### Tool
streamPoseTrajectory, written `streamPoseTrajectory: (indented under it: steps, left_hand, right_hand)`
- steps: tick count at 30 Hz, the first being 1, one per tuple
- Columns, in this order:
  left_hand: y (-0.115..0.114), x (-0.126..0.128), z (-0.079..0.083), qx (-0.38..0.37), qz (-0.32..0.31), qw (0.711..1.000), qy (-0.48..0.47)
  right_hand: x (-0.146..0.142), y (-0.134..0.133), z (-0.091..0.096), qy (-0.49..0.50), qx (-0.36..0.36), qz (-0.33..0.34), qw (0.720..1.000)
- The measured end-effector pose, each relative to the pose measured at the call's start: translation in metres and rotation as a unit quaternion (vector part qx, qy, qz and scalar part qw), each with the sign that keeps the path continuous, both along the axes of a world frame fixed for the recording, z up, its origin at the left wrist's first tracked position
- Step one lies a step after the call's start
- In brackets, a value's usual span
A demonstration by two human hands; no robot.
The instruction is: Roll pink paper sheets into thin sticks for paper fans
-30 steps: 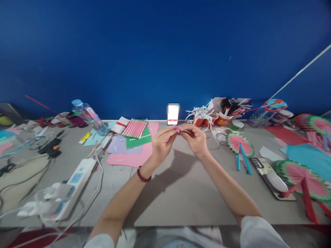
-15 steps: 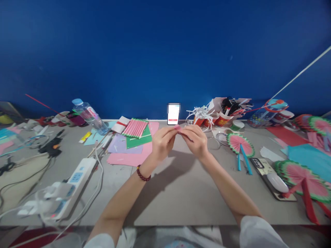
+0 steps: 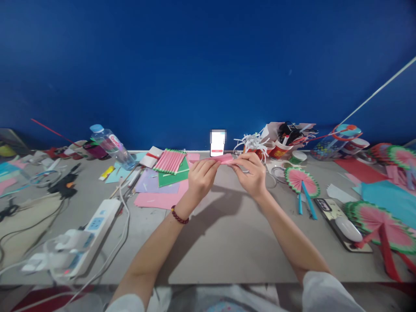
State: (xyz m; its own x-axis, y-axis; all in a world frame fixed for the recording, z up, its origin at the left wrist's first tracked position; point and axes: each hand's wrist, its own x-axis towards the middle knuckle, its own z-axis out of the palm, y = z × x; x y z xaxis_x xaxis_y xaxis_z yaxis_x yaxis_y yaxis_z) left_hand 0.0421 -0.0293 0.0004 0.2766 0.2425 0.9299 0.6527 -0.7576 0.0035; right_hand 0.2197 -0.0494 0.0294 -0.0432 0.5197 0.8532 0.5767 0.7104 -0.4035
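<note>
A narrow folded strip of pink paper point(image 3: 225, 158) is held up level between my two hands, above the table. My left hand point(image 3: 203, 175) pinches it, fingers over the front and partly hiding its left part. At the strip's right end, my right hand point(image 3: 250, 171) grips it between thumb and fingertips. Behind the strip a phone with a lit screen point(image 3: 217, 145) leans against the blue wall. Left of my left hand lies a pleated pink paper piece with green edges point(image 3: 170, 161), on top of green paper point(image 3: 175, 177) and pink paper point(image 3: 156, 200).
To the right are paper watermelon fans point(image 3: 302, 180), a phone point(image 3: 328, 216) with a white case on it, and blue paper point(image 3: 386, 195). Cups of paper strips point(image 3: 281, 149) stand at the back. A power strip point(image 3: 97, 227), glue gun point(image 3: 65, 184) and bottle point(image 3: 113, 145) are left.
My hands have moved apart, the right one shifting to the right. More of the pink paper strip now shows between them.
</note>
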Motion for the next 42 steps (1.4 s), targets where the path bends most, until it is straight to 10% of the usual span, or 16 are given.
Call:
streamPoseTrajectory:
  steps: [24,42]
  left_hand:
    - [-0.009,0.010,0.015,-0.233,-0.178,0.940,-0.174]
    - [-0.011,0.011,0.016,-0.256,-0.207,0.930,-0.165]
  right_hand:
    - [-0.015,-0.003,-0.013,0.162,-0.154,0.111,0.968]
    - [-0.015,-0.006,-0.012,0.151,-0.152,0.071,0.974]
